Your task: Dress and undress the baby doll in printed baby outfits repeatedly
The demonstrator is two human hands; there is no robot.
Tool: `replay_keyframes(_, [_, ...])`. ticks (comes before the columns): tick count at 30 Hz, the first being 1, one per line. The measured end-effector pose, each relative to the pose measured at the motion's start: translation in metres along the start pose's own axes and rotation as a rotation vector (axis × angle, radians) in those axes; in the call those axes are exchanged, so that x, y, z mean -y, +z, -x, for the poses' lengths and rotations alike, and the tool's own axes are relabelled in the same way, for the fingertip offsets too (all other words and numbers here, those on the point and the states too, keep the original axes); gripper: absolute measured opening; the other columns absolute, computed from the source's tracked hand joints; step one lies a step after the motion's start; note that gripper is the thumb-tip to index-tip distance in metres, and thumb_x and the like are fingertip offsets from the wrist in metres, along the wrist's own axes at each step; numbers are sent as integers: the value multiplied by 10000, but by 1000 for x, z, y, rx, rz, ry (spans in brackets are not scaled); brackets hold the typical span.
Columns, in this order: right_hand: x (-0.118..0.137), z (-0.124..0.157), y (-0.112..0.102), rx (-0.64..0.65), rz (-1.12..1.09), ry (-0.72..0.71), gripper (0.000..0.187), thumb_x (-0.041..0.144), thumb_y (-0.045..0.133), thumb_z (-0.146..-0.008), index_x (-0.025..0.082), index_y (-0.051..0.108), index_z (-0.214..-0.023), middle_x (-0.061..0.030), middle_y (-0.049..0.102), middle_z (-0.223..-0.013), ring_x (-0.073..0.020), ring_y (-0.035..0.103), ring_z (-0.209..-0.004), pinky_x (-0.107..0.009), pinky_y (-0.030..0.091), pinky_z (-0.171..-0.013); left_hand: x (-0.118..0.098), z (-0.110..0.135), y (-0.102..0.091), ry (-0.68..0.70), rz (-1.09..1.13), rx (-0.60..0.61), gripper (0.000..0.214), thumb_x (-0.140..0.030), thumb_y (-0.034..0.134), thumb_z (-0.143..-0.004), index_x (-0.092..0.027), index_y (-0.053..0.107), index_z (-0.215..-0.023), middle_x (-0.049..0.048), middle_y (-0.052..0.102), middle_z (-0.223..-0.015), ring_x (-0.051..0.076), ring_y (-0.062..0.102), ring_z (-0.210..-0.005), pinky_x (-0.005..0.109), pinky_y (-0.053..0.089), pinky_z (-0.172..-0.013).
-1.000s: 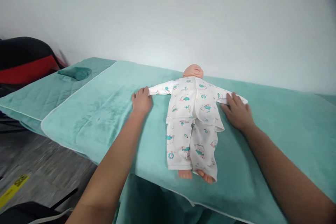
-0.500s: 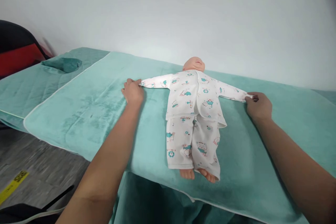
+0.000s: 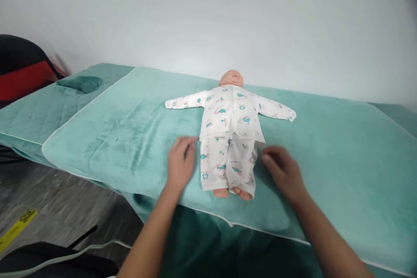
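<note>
A baby doll (image 3: 231,77) lies on its back on the green bed, head toward the wall and bare feet toward me. It wears a white printed top (image 3: 224,113) with both sleeves spread out sideways, and matching trousers (image 3: 213,160). My left hand (image 3: 181,160) is beside the top's left lower corner, thumb and fingers apart; its fingertips come right up to the hem, and I cannot tell if they touch. On the other side, my right hand (image 3: 282,167) is near the trousers and the right hem corner, fingers curved and slightly blurred, with nothing seen in it.
A light green velvety sheet (image 3: 107,126) covers the bed, which has a face hole (image 3: 80,83) at the left end. A black and red chair (image 3: 24,74) stands at the far left. A pale cable (image 3: 81,249) runs at the lower left. Behind is a white wall (image 3: 202,21).
Both hands have let go of the sleeve ends and moved inward and toward me, to the top's lower hem. The sleeves stay outstretched. The view has tilted up slightly.
</note>
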State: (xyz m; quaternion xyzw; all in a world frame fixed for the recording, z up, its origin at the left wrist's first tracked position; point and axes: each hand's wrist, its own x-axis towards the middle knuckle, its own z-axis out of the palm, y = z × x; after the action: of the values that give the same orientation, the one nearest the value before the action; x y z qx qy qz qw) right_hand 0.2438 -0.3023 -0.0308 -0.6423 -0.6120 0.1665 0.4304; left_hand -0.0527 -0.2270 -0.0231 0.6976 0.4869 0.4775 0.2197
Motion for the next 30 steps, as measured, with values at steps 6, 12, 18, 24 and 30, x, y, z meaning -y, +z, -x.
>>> replay_keyframes(6, [45,86,27,105,-18,-144,318,369,733,-836,263,574,-1089,-38,631,-1031,-209,587,-901,-351,465,-789,-43,117,7,-23,125,148,300,-222,580,-945,-318,625,-1226,36,593,-1161,181,579,-1110,350,485,-969])
replay_keyframes(12, [63,95,37,-8,-136,41,122,358,631,-913,240,603,-918,-6,601,-847,-172,552,-774,-311,444,-706,-50,116,22,32,-10,80,358,-214,634,-899,-312,625,-1243,71,533,-1147,224,558,-1099,414,499,-949])
replay_keyframes(18, [76,108,19,-288,-440,171,134,351,688,-857,244,613,-887,-5,601,-893,-172,565,-813,-290,437,-694,-58,95,13,43,146,79,173,-189,671,-859,-265,682,-1015,37,561,-1000,181,597,-937,328,513,-840])
replay_keyframes(24, [71,114,18,-286,-383,328,211,423,676,-845,236,623,-927,0,594,-814,-176,557,-732,-302,444,-644,-64,91,3,-61,267,-31,170,-124,690,-807,-257,683,-914,10,528,-947,145,578,-876,274,504,-814])
replay_keyframes(30, [85,114,33,-297,84,-31,187,316,613,-890,239,613,-1061,-97,622,-1047,-266,586,-971,-446,503,-825,-69,90,0,-88,304,-32,203,-98,694,-784,-264,705,-900,2,499,-936,132,555,-840,250,494,-775])
